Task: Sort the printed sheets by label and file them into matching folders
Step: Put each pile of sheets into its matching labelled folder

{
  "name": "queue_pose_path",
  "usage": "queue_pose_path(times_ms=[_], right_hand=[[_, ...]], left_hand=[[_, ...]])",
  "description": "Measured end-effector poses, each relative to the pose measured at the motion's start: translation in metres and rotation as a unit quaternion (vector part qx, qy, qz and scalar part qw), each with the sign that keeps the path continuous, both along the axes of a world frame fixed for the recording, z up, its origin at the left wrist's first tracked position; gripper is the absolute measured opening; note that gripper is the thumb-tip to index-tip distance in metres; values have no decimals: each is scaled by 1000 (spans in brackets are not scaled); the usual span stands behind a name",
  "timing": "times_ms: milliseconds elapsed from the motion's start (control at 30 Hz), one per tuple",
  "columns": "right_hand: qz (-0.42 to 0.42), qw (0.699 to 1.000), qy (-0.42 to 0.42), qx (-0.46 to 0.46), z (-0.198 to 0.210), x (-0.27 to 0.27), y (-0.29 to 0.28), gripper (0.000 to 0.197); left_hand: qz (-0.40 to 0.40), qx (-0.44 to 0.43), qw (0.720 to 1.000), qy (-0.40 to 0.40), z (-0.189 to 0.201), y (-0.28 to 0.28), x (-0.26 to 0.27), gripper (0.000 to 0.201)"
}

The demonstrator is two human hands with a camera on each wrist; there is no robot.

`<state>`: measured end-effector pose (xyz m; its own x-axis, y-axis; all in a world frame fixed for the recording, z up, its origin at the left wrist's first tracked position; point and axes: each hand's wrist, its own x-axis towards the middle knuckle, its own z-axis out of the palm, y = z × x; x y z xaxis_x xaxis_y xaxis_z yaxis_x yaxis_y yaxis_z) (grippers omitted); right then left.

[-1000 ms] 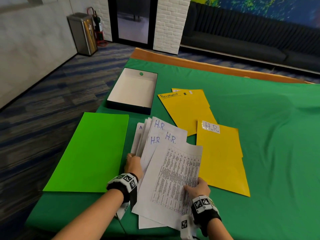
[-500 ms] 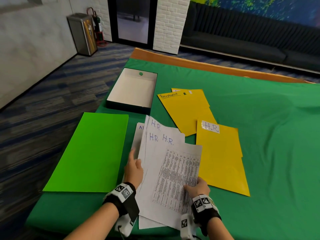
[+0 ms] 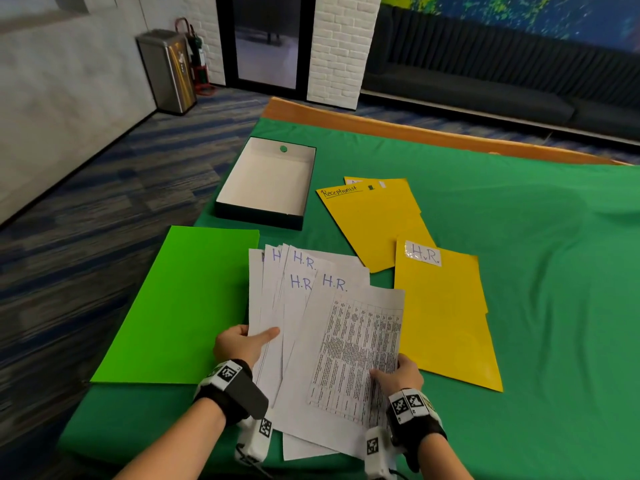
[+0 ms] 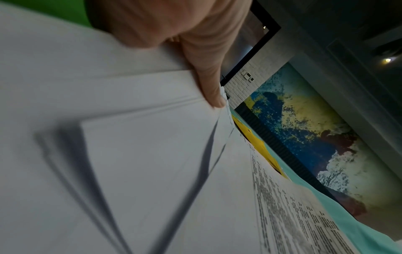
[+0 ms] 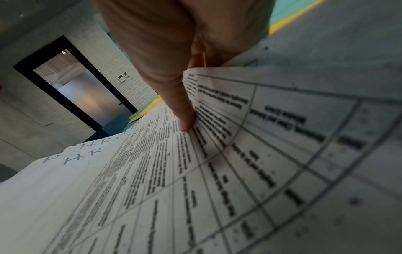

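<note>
Left hand (image 3: pixel 242 344) grips fanned sheets (image 3: pixel 298 306) at left edge, thumb on top; right hand (image 3: pixel 398 375) pinches printed top sheet (image 3: pixel 353 351) at its right side. Table (image 3: pixel 536 237), green cloth. Green folder (image 3: pixel 180 306) near left edge. H.R. folder (image 3: pixel 446 323) just right of sheets. Receptionist folder (image 3: pixel 374 220) and box (image 3: pixel 266 181) farther back.

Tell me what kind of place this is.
Probably an office lounge or common room: patterned carpet, a long dark sofa under a wall mural, and a steel bin by a glass door.
</note>
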<state>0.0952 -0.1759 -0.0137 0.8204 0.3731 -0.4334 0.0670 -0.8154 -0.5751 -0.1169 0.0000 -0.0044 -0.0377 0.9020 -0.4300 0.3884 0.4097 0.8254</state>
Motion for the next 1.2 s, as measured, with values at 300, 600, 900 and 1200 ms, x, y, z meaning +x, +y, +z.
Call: queue_pose_path(times_ms=[300, 600, 900, 1200], right_hand=[[-4, 1000, 8, -3, 0, 2, 1, 38], [-5, 1000, 6, 1, -1, 1, 1, 40], [-4, 1000, 2, 1, 0, -1, 0, 42], [63, 998, -8, -2, 0, -5, -1, 45]], left_hand=[[16, -3, 1000, -16, 7, -1, 1, 44], [47, 137, 988, -60, 2, -1, 0, 54], [-141, 115, 974, 136, -8, 4, 12, 44], [-310, 83, 938, 133, -12, -19, 23, 77]])
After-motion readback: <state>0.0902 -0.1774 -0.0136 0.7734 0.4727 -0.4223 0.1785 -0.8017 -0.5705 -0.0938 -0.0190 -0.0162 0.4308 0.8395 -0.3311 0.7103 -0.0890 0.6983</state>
